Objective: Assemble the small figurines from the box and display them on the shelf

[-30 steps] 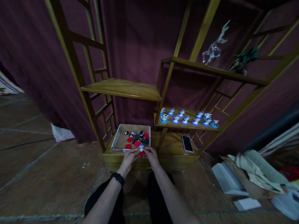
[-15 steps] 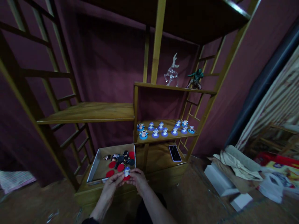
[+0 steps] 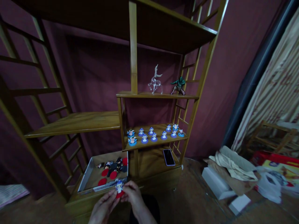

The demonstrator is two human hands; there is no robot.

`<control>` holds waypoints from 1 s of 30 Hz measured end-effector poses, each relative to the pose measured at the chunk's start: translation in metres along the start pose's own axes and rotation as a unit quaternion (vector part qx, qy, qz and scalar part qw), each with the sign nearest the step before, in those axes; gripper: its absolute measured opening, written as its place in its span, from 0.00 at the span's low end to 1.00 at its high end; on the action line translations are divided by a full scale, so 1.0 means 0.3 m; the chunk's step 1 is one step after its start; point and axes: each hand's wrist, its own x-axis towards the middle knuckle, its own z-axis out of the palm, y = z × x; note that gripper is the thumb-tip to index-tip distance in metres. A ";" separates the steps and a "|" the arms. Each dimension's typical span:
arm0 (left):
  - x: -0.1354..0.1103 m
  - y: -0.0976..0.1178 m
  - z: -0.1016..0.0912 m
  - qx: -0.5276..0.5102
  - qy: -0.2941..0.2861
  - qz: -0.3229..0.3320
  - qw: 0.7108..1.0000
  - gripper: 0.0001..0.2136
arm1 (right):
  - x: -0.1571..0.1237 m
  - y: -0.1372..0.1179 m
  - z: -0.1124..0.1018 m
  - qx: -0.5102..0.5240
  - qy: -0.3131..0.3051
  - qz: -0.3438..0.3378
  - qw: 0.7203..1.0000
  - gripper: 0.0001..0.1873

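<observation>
Both my hands meet low in the middle of the view over a small figurine (image 3: 119, 186) with a blue-white top, which sits on a red round base (image 3: 120, 194). My left hand (image 3: 104, 207) pinches the red base from the left. My right hand (image 3: 133, 196) pinches the figurine from the right. Just behind them lies an open cardboard box (image 3: 87, 177) with several dark figurines (image 3: 114, 164) and red discs (image 3: 105, 172) inside. On a low shelf (image 3: 144, 146) stand several figurines on blue bases (image 3: 144, 138).
A phone (image 3: 168, 157) lies on the bottom board of the wooden rack. A glass deer (image 3: 155, 81) and a green figure (image 3: 178, 86) stand on a higher shelf. White boxes (image 3: 217, 185), cloth (image 3: 233, 165) and bags lie on the floor at the right.
The view has tilted up and swung, so the hands and box now sit lower and further left. Both hands stay on the figurine and its red base.
</observation>
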 end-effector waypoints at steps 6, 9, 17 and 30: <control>-0.144 0.010 0.058 -0.012 0.007 0.037 0.999 0.08 | -0.094 -0.045 0.009 0.008 0.009 0.002 1.000 0.16; -0.205 0.013 0.058 -0.026 -0.010 0.031 0.999 0.07 | -0.140 -0.057 0.012 -0.010 0.020 0.002 1.000 0.16; -0.338 0.046 0.048 -0.031 -0.016 0.015 0.999 0.09 | -0.285 -0.110 0.041 -0.025 0.015 -0.024 0.999 0.13; -0.393 0.039 0.053 -0.051 -0.003 -0.017 0.999 0.09 | -0.380 -0.173 0.046 -0.078 0.003 -0.044 0.996 0.11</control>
